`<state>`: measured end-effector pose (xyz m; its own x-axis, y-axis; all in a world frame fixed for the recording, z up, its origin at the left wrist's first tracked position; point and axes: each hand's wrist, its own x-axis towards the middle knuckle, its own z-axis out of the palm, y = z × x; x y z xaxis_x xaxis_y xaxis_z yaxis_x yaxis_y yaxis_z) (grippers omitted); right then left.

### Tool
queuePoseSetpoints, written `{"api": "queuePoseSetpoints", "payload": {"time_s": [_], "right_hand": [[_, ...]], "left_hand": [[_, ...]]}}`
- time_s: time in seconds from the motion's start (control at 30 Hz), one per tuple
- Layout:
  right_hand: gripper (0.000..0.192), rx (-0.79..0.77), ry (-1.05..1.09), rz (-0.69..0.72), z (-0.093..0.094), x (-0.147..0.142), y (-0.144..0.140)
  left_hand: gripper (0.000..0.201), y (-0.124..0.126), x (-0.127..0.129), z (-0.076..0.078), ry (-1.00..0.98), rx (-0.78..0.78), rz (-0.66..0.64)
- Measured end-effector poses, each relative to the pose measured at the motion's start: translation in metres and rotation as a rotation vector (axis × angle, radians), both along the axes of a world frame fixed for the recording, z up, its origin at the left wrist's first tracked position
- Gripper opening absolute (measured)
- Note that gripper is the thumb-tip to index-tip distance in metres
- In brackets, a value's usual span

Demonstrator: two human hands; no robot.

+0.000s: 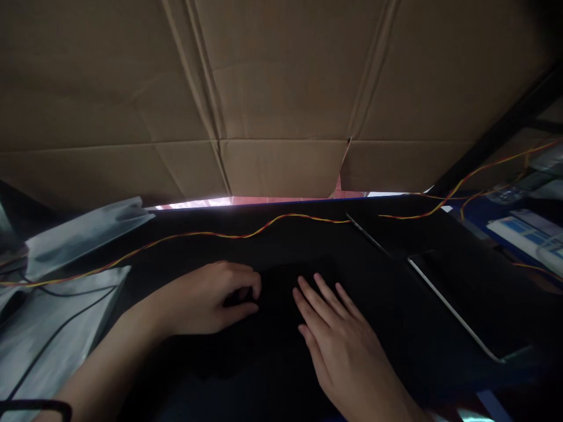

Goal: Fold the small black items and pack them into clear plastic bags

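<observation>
My left hand (220, 299) rests low over the dark work surface, its fingers curled inward and the thumb just below them. Whatever lies between those fingers, if anything, is lost in the dark. To its right, my right hand (341, 340) lies palm down with fingers stretched and slightly spread. Under and between both hands is a very dark patch (277, 293), perhaps black material, whose outline I cannot make out. A flat black device with a pale edge (457, 310) lies right of my right hand.
Twisted red-and-yellow wire (233, 235) runs across the black table (197, 252). Behind stands a creased cardboard sheet (281, 82). Pale plastic bags (83, 234) and a black cable (57, 334) lie left. A second thin flat object (367, 234) and white-blue packages (528, 237) lie right.
</observation>
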<state>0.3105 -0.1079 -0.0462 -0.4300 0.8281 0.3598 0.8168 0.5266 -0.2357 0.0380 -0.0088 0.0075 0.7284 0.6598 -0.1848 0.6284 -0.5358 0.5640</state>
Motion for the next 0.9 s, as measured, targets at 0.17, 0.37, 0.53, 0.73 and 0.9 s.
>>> {"api": "queuePoseSetpoints", "payload": {"time_s": [0.17,0.37,0.53,0.73,0.9], "right_hand": [[0.038,-0.067,0.249,-0.008,0.009,0.023,0.008],[0.032,-0.169,0.376,-0.478,0.008,0.063,0.020],[0.018,-0.317,0.282,-0.439,-0.004,0.056,0.024],[0.011,-0.259,0.329,-0.524,0.035,0.063,0.031],[0.024,0.028,0.159,-0.415,0.083,0.027,0.026]], "left_hand": [[0.008,-0.002,-0.002,0.010,-0.114,0.019,-0.037],[0.045,-0.015,-0.001,0.018,0.079,-0.133,0.010],[0.037,-0.014,0.000,0.021,0.112,-0.120,-0.013],[0.008,-0.009,-0.008,0.030,-0.126,0.107,-0.019],[0.009,-0.007,-0.009,0.026,-0.165,0.136,0.034]]}}
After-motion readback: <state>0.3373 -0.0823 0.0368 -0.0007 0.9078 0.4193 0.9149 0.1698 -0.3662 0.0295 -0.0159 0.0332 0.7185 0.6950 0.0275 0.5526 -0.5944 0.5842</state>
